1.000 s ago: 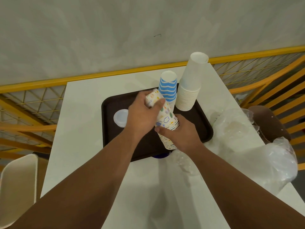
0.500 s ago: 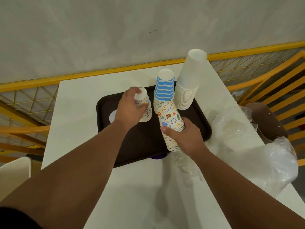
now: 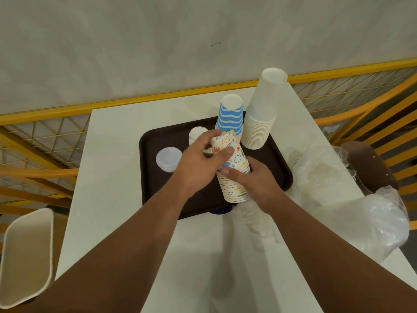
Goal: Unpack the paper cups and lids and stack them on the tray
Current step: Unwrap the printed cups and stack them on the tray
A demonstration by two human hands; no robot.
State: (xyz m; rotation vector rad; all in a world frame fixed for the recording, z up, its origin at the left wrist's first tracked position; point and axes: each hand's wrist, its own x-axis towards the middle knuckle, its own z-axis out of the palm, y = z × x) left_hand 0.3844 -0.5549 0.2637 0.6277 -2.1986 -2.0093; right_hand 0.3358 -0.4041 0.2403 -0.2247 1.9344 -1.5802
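On the dark tray [image 3: 158, 188] a clear lid [image 3: 168, 159] lies at the left, with a single patterned cup [image 3: 196, 134] standing upside down just behind the left hand [image 3: 198, 163]. That hand curls its fingers and thumb around the top of the patterned cup stack [image 3: 232, 168], which the right hand [image 3: 252, 179] grips lower down, tilted over the tray. Further right stand a blue striped stack [image 3: 230, 116] and a white stack [image 3: 261, 114], with crumpled plastic wrapping [image 3: 338, 199] on the table [image 3: 117, 166].
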